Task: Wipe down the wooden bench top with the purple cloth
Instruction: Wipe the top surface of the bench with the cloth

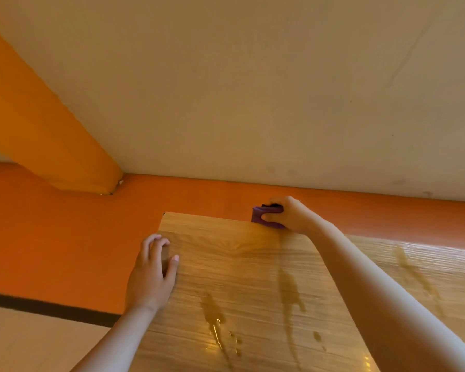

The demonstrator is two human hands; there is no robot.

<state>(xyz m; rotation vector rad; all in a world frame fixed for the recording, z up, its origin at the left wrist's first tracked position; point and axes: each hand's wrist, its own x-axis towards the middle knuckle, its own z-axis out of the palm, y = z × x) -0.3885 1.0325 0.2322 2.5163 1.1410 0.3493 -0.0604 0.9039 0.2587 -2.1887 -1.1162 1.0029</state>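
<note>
Left hand [152, 267]: open, fingers curled loosely, resting on the bench's left edge, holding nothing.
Bench top [226, 277]: hard, shiny wood, with wet streaks (likely slippery).
Purple cloth [265, 214]: small, soft, bunched up at the far edge; probably light, best pinched in the middle.
Right hand [287, 214]: squeezing the cloth.

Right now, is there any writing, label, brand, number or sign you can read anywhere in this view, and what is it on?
None: no readable text in this view.
The purple cloth in the right hand shows no tag or print.
The wooden bench top carries only grain and wet streaks.
The left hand rests at the bench edge, covering no label that shows.
The orange wall and the pale wall above it are bare paint.
</note>
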